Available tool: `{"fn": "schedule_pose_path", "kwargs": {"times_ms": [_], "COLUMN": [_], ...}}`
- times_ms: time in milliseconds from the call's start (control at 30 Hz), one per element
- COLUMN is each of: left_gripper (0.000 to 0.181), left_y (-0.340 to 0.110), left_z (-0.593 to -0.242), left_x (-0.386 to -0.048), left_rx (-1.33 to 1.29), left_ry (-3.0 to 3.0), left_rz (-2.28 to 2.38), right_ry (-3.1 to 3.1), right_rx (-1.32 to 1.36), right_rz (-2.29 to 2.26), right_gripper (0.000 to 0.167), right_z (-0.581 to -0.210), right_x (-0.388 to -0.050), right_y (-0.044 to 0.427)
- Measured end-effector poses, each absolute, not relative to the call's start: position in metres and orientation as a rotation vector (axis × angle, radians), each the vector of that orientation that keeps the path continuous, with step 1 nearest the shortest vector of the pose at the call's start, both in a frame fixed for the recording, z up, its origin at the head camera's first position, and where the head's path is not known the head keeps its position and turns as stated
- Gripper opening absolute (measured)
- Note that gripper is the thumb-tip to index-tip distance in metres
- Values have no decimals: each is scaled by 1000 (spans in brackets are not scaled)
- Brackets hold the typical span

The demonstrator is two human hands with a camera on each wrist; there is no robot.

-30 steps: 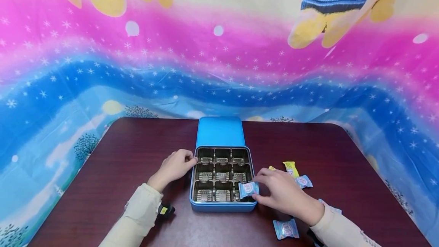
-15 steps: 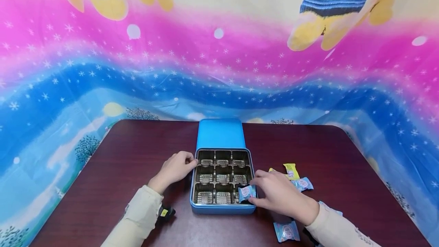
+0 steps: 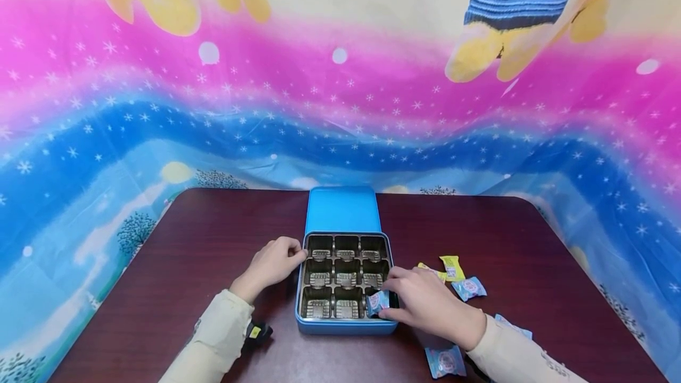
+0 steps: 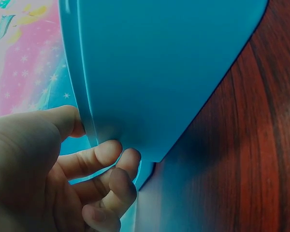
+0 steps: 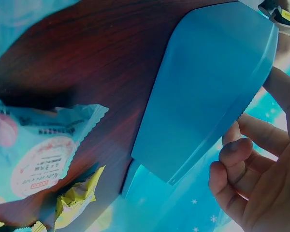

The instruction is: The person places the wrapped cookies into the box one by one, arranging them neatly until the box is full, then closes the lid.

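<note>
A blue tin box (image 3: 347, 328) stands in mid-table with its lid (image 3: 343, 210) folded back. Inside is a dark tray with a grid of square compartments. Over the front right compartment my right hand (image 3: 436, 309) holds a small blue wrapped candy (image 3: 378, 302) between thumb and fingers, partly down in that compartment. The right wrist view hides this candy behind the tin's side wall (image 5: 203, 92). My left hand (image 3: 270, 263) pinches the tin's left rim; in the left wrist view its thumb lies at the rim and the fingertips (image 4: 108, 152) touch the outer wall.
Right of the tin lie yellow wrapped candies (image 3: 452, 268), another blue one (image 3: 469, 288), one beside the right sleeve (image 3: 513, 326) and one near the front (image 3: 446, 362). A patterned cloth (image 3: 340, 105) hangs behind the table (image 3: 223, 217).
My right hand has moved slightly left and down, bringing the blue candy from above the right rim into the front right compartment. The left hand keeps its place at the rim.
</note>
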State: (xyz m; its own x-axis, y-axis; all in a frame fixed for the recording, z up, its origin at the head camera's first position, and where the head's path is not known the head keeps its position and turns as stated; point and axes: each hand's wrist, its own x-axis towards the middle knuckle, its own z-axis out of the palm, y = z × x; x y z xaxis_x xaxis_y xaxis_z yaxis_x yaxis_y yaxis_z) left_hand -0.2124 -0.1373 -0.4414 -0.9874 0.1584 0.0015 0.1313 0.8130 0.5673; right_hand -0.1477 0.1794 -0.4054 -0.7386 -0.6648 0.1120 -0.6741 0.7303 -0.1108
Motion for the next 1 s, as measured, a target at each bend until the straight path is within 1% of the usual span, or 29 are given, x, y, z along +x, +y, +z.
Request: {"fn": "schedule_pose_path", "kwargs": {"times_ms": [267,367,700,1000], "left_gripper": [33,33,35,35], "left_y": [-137,-137,-137,-137], "left_z": [-444,-445,-442,-441], "left_x": [-211,-211,-213,-212], "left_rx": [233,232,238,228], "left_ry": [2941,2941,2942,2942], "left_rz": [925,925,923,915], "right_ry": [-2918,-2945,-2873,-2810], "right_rx": [1106,1096,1063,1014], "right_rz": [302,324,336,360], "right_gripper": [41,41,31,27], "right_z": [-411,-410,-404,-400], "right_x": [-148,-147,-145,-146], "right_y": [180,180,187,199]}}
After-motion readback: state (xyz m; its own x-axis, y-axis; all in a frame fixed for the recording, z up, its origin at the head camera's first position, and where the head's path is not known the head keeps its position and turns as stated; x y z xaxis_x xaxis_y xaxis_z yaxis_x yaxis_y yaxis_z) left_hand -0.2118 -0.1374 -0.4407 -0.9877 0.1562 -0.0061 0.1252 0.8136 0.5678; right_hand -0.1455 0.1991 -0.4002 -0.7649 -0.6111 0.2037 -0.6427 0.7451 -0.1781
